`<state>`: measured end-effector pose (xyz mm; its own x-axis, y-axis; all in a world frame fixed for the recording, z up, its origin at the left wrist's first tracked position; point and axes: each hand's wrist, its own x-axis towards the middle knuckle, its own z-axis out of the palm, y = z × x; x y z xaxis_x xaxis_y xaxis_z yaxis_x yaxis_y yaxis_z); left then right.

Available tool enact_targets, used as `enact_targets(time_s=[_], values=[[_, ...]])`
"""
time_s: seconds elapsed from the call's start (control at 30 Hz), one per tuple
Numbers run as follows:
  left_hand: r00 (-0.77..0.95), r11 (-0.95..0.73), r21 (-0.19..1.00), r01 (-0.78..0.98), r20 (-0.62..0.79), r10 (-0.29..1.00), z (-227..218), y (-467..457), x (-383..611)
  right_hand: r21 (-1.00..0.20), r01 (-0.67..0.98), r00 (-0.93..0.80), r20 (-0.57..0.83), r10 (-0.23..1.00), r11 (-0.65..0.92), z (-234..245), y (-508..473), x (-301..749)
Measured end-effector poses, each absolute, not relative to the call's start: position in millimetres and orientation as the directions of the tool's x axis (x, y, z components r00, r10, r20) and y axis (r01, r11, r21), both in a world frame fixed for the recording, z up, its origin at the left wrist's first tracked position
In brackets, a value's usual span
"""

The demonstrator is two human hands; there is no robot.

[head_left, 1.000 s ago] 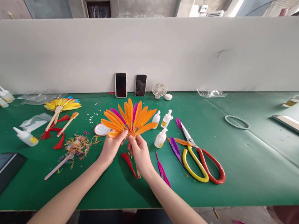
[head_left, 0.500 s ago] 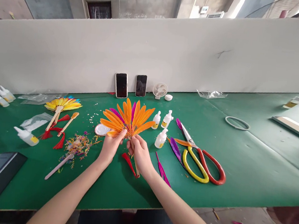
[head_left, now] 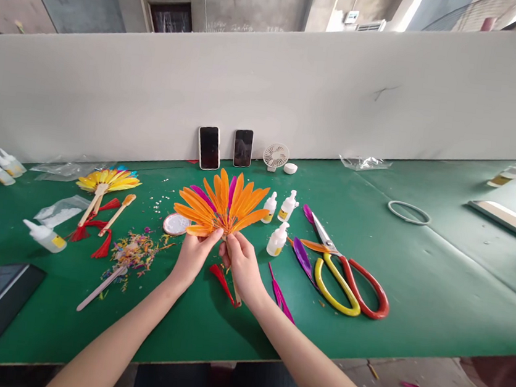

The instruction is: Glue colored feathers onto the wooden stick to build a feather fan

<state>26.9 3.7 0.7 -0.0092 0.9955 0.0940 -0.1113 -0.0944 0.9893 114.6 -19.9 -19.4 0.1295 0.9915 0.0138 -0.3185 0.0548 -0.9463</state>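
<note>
A fan of orange and purple feathers (head_left: 221,207) spreads out above the green table (head_left: 415,286). My left hand (head_left: 194,254) pinches its lower left feathers near the base. My right hand (head_left: 241,263) grips the base where the feathers meet a wooden stick, with a red tassel (head_left: 221,278) hanging below. Both hands are closed on the fan. A round white dish (head_left: 175,224) lies just left of the fan.
Three small glue bottles (head_left: 277,238) stand right of the fan. Scissors (head_left: 346,278) with yellow and red handles and loose purple feathers (head_left: 301,254) lie further right. A finished yellow fan (head_left: 105,183), feather scraps (head_left: 136,249), two phones (head_left: 209,147) and a small white desk fan (head_left: 275,156) are nearby.
My left thumb slid slightly up along the lower left feather; the fan shifted a little. My right hand stayed on the base.
</note>
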Motion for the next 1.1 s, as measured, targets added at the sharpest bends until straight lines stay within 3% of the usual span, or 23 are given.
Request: enact_targets(time_s=[0.6,0.7,0.8,1.1], values=[[0.075,-0.082,0.990,-0.115,0.091,0.993,-2.8,5.1,27.1,-0.924,-0.365,0.137,0.065,0.988,0.111,-23.0,-17.7,116.2],[0.029,-0.030,0.993,-0.115,0.033,0.999,-4.6,5.3,27.1,-0.912,-0.380,0.173,0.095,0.980,0.155,-23.2,-15.7,118.3],[0.110,0.067,0.992,-0.109,-0.055,0.992,-5.9,3.2,27.6,-0.910,-0.378,0.208,0.100,0.973,0.174,-22.5,-14.3,119.4],[0.190,0.046,0.954,-0.296,0.011,0.982,-6.3,0.5,27.6,-0.912,-0.279,0.307,0.214,0.927,0.302,-22.6,-16.8,112.5]])
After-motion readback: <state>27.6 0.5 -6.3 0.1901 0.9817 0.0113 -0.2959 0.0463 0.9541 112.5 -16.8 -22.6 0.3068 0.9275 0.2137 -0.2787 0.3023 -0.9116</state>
